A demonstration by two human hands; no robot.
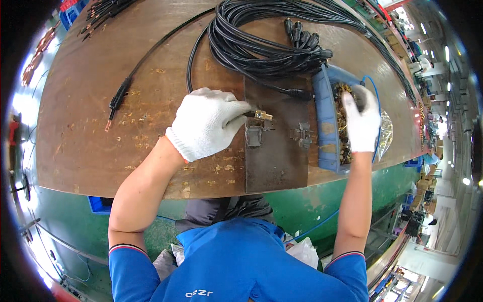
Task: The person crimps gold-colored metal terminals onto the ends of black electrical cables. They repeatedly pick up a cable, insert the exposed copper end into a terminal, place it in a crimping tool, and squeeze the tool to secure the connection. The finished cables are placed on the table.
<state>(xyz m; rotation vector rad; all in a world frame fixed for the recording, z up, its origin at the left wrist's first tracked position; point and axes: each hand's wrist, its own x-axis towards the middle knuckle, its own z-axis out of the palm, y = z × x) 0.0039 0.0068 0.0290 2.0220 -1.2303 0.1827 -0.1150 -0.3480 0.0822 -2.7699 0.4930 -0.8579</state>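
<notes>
My left hand (206, 123), in a white glove, is closed around the end of a black cable. A brass connector (263, 115) on that end points right, above the dark metal plate (276, 168). The cable runs from under the hand up to a large coil of black cable (236, 48). My right hand (363, 121), also gloved, is over the blue bin (328, 126) with thumb and fingers apart. Small brass parts (344, 146) lie in the bin, partly hidden by that hand. I see nothing between its fingers.
Two worn metal fixtures, a left one (254, 136) and a right one (304, 134), stand on the plate. Another cable end (116, 98) with bare copper lies left on the wooden table (75, 146). More black cables (103, 12) lie far left. A blue hose (377, 93) passes the bin.
</notes>
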